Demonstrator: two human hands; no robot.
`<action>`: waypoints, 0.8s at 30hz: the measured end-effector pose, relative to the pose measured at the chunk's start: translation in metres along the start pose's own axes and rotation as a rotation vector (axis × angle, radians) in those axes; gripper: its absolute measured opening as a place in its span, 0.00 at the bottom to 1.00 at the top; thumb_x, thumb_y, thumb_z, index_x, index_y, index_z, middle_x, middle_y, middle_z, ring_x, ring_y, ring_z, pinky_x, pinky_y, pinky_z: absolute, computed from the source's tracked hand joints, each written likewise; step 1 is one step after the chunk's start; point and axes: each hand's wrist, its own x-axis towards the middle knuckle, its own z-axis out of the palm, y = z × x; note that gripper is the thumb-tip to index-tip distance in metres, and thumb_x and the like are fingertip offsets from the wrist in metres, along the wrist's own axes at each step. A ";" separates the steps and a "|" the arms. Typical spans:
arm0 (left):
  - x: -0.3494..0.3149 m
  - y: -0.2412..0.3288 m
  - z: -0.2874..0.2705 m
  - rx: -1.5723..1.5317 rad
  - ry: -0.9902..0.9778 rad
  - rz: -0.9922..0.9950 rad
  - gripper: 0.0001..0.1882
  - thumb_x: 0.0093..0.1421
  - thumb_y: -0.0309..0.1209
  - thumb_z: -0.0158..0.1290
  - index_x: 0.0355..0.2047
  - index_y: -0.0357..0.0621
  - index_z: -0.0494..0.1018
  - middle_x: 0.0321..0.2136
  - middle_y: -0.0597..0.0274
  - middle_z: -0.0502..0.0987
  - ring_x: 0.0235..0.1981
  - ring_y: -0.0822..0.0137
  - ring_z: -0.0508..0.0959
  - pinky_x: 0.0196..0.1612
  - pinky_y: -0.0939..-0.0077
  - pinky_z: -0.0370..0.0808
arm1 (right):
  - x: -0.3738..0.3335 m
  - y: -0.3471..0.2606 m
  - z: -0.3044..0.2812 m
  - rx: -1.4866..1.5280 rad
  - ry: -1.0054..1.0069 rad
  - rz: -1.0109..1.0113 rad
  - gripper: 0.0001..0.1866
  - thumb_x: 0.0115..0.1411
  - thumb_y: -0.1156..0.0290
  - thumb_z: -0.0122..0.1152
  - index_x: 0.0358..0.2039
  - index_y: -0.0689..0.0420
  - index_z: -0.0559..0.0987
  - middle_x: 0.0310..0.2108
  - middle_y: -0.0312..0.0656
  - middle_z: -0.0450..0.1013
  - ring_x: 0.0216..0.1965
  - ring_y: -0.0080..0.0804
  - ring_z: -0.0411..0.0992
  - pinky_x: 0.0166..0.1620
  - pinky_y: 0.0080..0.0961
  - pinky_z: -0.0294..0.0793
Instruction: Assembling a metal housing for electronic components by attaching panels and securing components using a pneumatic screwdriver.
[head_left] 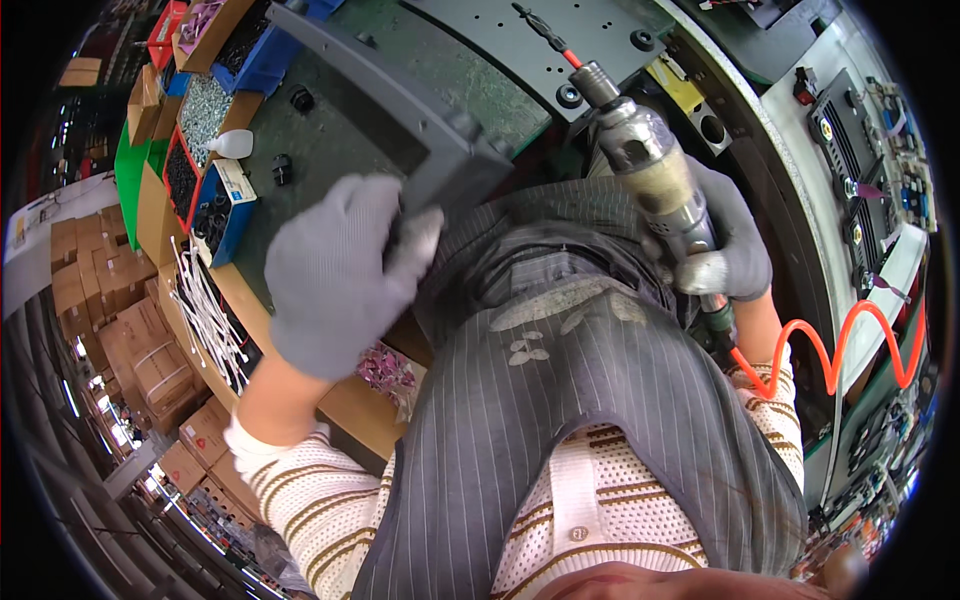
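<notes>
My left hand (340,275), in a grey glove, is closed at the near end of a dark metal frame part (462,172). Its thumb and fingers sit on either side of that end, though the contact is partly hidden. The part is a long bar with a bent end, slanting over the green work surface. In my right hand (735,235), also gloved, is a pneumatic screwdriver (655,165), its long bit pointing up and away to the left. An orange coiled air hose (828,370) runs from the tool's lower end to the right.
A flat dark plate (520,50) with round black feet lies at the far side. Along the left stand a blue bin (228,215), a tray of small screws (205,108), a white bottle (232,144) and white cable ties (205,315). Black plates (850,180) lie at right.
</notes>
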 end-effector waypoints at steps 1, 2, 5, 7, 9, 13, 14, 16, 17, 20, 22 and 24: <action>0.011 -0.002 0.000 0.021 -0.001 -0.009 0.17 0.56 0.42 0.56 0.33 0.39 0.70 0.24 0.49 0.71 0.25 0.48 0.73 0.26 0.62 0.68 | -0.003 -0.002 0.000 0.008 0.001 0.012 0.45 0.30 0.57 0.73 0.50 0.66 0.70 0.30 0.35 0.70 0.30 0.19 0.67 0.33 0.16 0.66; 0.021 -0.004 0.001 0.057 -0.003 -0.039 0.17 0.56 0.42 0.55 0.35 0.40 0.70 0.25 0.49 0.72 0.26 0.47 0.74 0.28 0.63 0.69 | -0.006 -0.004 0.000 0.025 0.016 -0.003 0.45 0.30 0.57 0.73 0.50 0.66 0.70 0.30 0.35 0.70 0.30 0.19 0.67 0.33 0.16 0.66; 0.037 -0.006 0.006 0.004 -0.045 -0.011 0.16 0.56 0.43 0.54 0.36 0.45 0.69 0.26 0.53 0.74 0.26 0.52 0.77 0.26 0.61 0.72 | -0.012 -0.008 0.000 -0.031 -0.101 0.104 0.45 0.30 0.61 0.75 0.51 0.66 0.70 0.31 0.36 0.71 0.31 0.20 0.69 0.35 0.17 0.68; 0.041 -0.007 0.007 -0.017 -0.054 0.019 0.17 0.56 0.43 0.54 0.37 0.44 0.69 0.26 0.53 0.75 0.27 0.51 0.77 0.27 0.60 0.73 | -0.014 -0.008 0.001 -0.072 -0.183 0.089 0.44 0.33 0.63 0.74 0.52 0.65 0.69 0.32 0.37 0.72 0.31 0.22 0.71 0.36 0.17 0.71; 0.043 -0.008 0.007 -0.013 -0.075 0.022 0.18 0.56 0.43 0.54 0.38 0.44 0.68 0.27 0.52 0.75 0.28 0.50 0.77 0.29 0.60 0.73 | -0.016 -0.007 0.002 -0.066 -0.214 0.150 0.42 0.34 0.64 0.73 0.52 0.65 0.68 0.33 0.37 0.72 0.31 0.22 0.71 0.37 0.17 0.72; 0.046 -0.008 0.005 -0.042 -0.164 -0.034 0.18 0.57 0.42 0.54 0.40 0.42 0.70 0.29 0.49 0.76 0.31 0.49 0.77 0.33 0.61 0.73 | -0.017 -0.003 0.007 -0.102 -0.279 0.187 0.39 0.37 0.65 0.73 0.51 0.63 0.68 0.34 0.38 0.73 0.32 0.22 0.72 0.38 0.19 0.73; 0.046 -0.008 0.006 -0.042 -0.172 -0.071 0.18 0.57 0.42 0.54 0.42 0.42 0.71 0.29 0.48 0.76 0.33 0.48 0.77 0.36 0.63 0.72 | -0.017 -0.002 0.008 -0.112 -0.251 0.174 0.37 0.38 0.64 0.73 0.49 0.62 0.69 0.34 0.38 0.72 0.33 0.23 0.72 0.38 0.20 0.73; 0.047 -0.008 0.006 -0.076 -0.175 -0.046 0.18 0.57 0.42 0.54 0.41 0.42 0.71 0.29 0.48 0.76 0.33 0.48 0.76 0.36 0.63 0.72 | -0.015 0.001 0.011 -0.127 -0.233 0.159 0.37 0.38 0.63 0.73 0.49 0.62 0.69 0.34 0.38 0.72 0.33 0.24 0.72 0.39 0.21 0.73; 0.046 -0.008 0.006 -0.084 -0.186 -0.067 0.18 0.57 0.41 0.54 0.41 0.42 0.71 0.29 0.48 0.76 0.33 0.48 0.76 0.36 0.63 0.72 | -0.015 0.002 0.013 -0.153 -0.222 0.165 0.37 0.38 0.63 0.73 0.50 0.62 0.69 0.35 0.39 0.72 0.34 0.24 0.72 0.40 0.22 0.73; 0.046 -0.010 0.006 -0.120 -0.182 -0.055 0.17 0.57 0.40 0.54 0.40 0.41 0.72 0.28 0.47 0.76 0.33 0.48 0.76 0.35 0.63 0.71 | -0.013 0.004 0.016 -0.137 -0.232 0.180 0.38 0.38 0.62 0.73 0.50 0.62 0.69 0.35 0.39 0.72 0.35 0.26 0.72 0.41 0.23 0.72; 0.046 -0.011 0.007 -0.132 -0.198 -0.051 0.16 0.57 0.40 0.54 0.40 0.41 0.71 0.28 0.47 0.76 0.32 0.48 0.76 0.35 0.62 0.71 | -0.013 0.003 0.017 -0.125 -0.229 0.172 0.38 0.38 0.62 0.73 0.51 0.62 0.69 0.35 0.39 0.72 0.35 0.26 0.71 0.41 0.23 0.72; 0.046 -0.012 0.008 -0.132 -0.213 -0.063 0.16 0.56 0.39 0.54 0.39 0.41 0.71 0.28 0.47 0.76 0.32 0.48 0.76 0.35 0.62 0.71 | -0.014 0.003 0.020 -0.127 -0.234 0.170 0.39 0.39 0.61 0.74 0.51 0.62 0.69 0.36 0.39 0.72 0.36 0.27 0.71 0.42 0.24 0.72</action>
